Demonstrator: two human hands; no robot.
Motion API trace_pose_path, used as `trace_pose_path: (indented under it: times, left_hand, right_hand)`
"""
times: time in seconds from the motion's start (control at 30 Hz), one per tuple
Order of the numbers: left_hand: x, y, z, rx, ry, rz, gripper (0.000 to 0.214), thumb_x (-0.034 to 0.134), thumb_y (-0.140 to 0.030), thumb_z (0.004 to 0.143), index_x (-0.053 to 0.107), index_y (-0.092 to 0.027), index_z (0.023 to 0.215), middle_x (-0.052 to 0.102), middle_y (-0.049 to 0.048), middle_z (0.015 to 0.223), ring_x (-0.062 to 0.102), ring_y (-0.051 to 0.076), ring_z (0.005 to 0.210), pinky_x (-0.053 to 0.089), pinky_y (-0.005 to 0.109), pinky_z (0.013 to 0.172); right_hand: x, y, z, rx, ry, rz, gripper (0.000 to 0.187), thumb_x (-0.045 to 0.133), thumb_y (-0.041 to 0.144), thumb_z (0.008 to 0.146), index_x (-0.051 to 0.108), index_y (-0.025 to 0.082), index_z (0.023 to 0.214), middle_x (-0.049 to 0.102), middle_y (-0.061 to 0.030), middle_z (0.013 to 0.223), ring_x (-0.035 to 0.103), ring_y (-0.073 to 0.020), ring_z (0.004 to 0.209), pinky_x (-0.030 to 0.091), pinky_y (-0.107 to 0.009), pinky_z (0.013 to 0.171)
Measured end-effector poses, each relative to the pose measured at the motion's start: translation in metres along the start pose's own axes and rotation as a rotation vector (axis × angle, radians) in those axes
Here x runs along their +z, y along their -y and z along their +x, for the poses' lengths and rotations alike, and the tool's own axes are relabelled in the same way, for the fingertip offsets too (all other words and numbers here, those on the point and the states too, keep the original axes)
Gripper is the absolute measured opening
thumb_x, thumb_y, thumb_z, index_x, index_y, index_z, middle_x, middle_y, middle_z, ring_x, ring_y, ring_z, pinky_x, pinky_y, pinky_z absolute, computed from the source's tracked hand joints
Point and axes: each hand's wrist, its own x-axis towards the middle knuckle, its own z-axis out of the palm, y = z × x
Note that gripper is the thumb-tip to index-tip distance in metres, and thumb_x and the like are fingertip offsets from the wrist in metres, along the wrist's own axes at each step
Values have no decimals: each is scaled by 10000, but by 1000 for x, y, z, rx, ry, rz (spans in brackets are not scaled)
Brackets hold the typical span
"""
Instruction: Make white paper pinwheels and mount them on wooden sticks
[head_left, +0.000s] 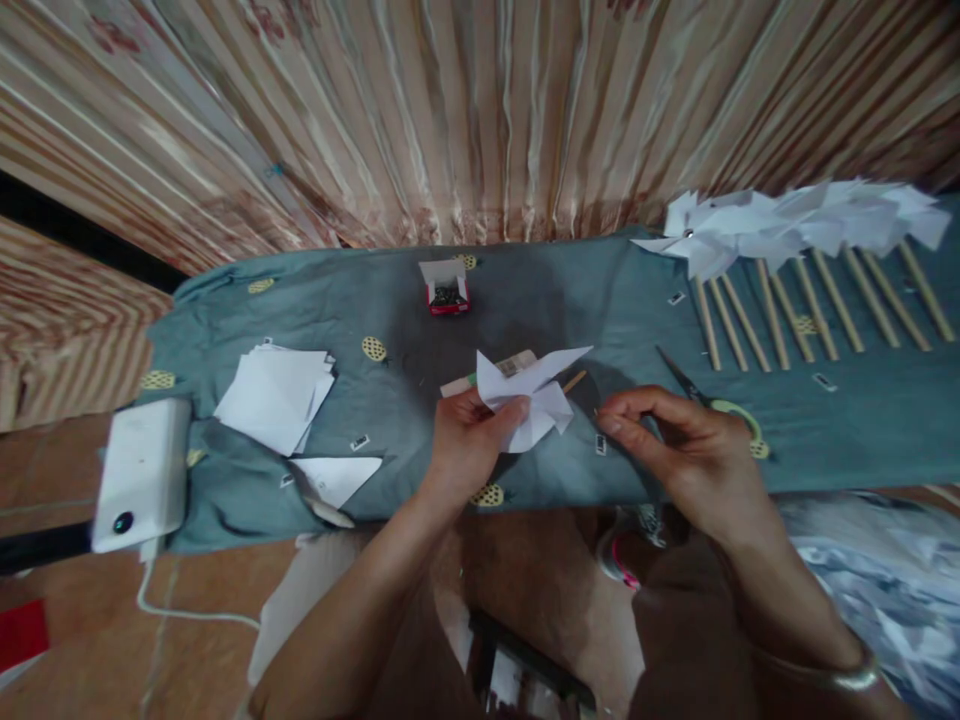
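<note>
1. Head view: left hand [465, 445] pinches a folded paper pinwheel [534, 395] over the grey cloth [570, 300].
2. Right hand [694, 445] pinches something tiny, perhaps a pin.
3. Finished pinwheels [787, 225] lie right; paper squares [276, 392] remain.

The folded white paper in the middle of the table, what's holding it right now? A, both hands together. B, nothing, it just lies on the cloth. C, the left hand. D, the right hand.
C: the left hand pinches the folded white paper at its lower edge, while the right hand sits apart to the side, fingertips pinched together on something too small to make out, not touching the paper.
</note>
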Motion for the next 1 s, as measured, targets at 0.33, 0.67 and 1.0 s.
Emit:
trace_pose_path:
  times: [0.33, 0.67, 1.0]
  left_hand:
    - [9, 3, -9, -49, 84, 21, 137, 771, -268, 612, 747, -176, 711, 718, 16, 679, 596, 133, 582, 475, 255, 582]
    - [7, 1, -10, -66, 118, 11, 141, 783, -286, 604, 738, -173, 676, 705, 13, 659, 597, 132, 585, 468, 252, 577]
    - [6, 2, -10, -49, 152, 45, 108, 777, -287, 616, 742, -196, 664, 703, 7, 655, 596, 135, 593, 469, 254, 586]
  right_hand:
    - [26, 9, 1, -71, -21, 91, 26, 666, 267, 807, 685, 251, 816, 396, 9, 1472, 434, -276, 1300, 356, -473, 1058]
    - [26, 9, 4, -14, 31, 126, 22, 641, 263, 823, 660, 252, 820, 386, -3, 1478, 491, -273, 1251, 354, -478, 1075]
    - [22, 8, 5, 5, 84, 191, 46, 629, 266, 828, 647, 239, 796, 434, -33, 1446, 472, -270, 1285, 383, -437, 1061]
